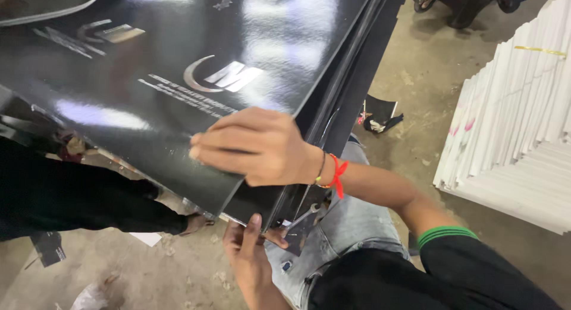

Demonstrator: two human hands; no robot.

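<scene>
A stack of large glossy black printed sheets [178, 60] fills the upper left and slopes down toward me. My right hand [256, 146], with a red thread and a thin band at the wrist, lies palm down on the top sheet near its lower corner, fingers bent and pressed together against the surface. My left hand [247, 250] comes up from below and pinches the lower corner edge of the stack, thumb on the edge and fingers underneath. My knee in grey jeans [345, 226] is just below that corner.
A tall pile of white boards [517, 125] stands on the concrete floor at right. Another person's dark-trousered leg and bare foot [193, 224] reach in from the left under the sheets. Black scraps [380, 113] lie on the floor beyond the stack.
</scene>
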